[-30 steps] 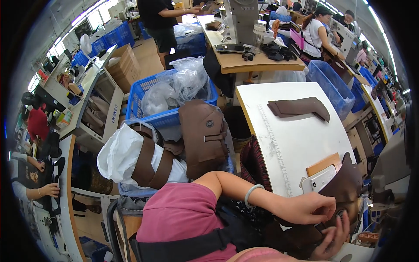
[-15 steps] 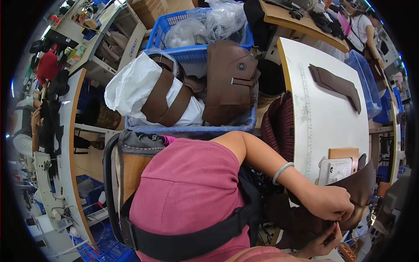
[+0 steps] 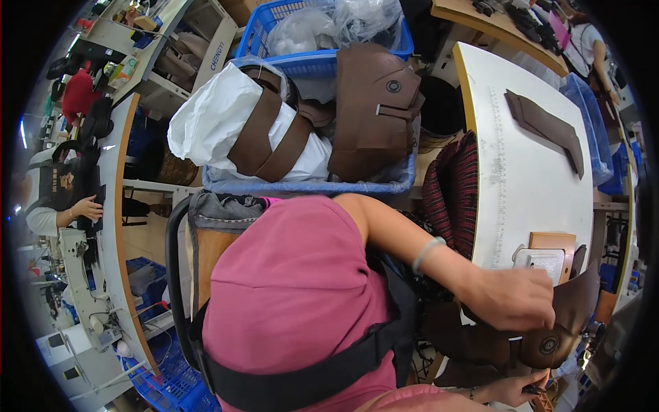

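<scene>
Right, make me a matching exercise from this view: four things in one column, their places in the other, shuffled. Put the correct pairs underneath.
Things
1. Left hand
2. Bangle
3. Clear plastic bags
4. Bent brown piece

Places
A. Around the left wrist
B. On the white tabletop
C. Close to a brown panel with a round fitting
D. In a blue crate

Pairs: 1-C, 2-A, 3-D, 4-B

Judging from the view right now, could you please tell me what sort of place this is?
Probably a sewing workshop for leather-like goods: a brown panel sits in a blue crate, a flat brown piece lies on the white table, and what looks like a sewing machine stands at left.
</scene>
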The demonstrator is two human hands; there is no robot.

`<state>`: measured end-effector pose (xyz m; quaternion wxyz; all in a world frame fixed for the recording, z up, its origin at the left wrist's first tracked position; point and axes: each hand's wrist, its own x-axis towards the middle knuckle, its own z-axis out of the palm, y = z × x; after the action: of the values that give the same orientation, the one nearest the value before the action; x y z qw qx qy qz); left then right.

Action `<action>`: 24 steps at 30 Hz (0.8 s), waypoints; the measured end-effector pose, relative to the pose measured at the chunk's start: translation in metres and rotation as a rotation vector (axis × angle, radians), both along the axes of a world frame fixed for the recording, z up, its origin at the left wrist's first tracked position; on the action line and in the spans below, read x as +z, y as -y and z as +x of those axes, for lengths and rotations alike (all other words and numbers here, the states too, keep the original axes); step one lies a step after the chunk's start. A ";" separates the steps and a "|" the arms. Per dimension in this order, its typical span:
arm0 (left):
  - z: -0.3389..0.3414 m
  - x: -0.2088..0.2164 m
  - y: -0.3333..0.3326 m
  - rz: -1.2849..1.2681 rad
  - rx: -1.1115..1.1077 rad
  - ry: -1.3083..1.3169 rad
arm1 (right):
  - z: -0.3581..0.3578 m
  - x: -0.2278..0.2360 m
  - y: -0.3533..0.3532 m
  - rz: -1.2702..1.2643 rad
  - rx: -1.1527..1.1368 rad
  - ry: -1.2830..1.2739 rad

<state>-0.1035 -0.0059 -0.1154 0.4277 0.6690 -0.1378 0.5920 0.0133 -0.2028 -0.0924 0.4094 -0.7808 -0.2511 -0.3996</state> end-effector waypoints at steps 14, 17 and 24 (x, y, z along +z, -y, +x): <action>-0.401 -0.124 -0.264 -0.657 1.610 -2.055 | -0.013 -0.001 0.004 0.543 0.139 -0.229; -0.412 -0.142 -0.247 -0.800 1.463 -2.282 | -0.015 -0.002 0.012 0.568 0.165 -0.232; -0.432 -0.165 -0.258 -0.934 1.458 -1.819 | 0.025 -0.026 0.022 0.673 0.786 -0.088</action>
<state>-0.5358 0.2521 -0.2801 0.1374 0.5399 0.8304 0.0074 0.0386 -0.2245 -0.1187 0.7672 -0.4688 -0.3653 -0.2411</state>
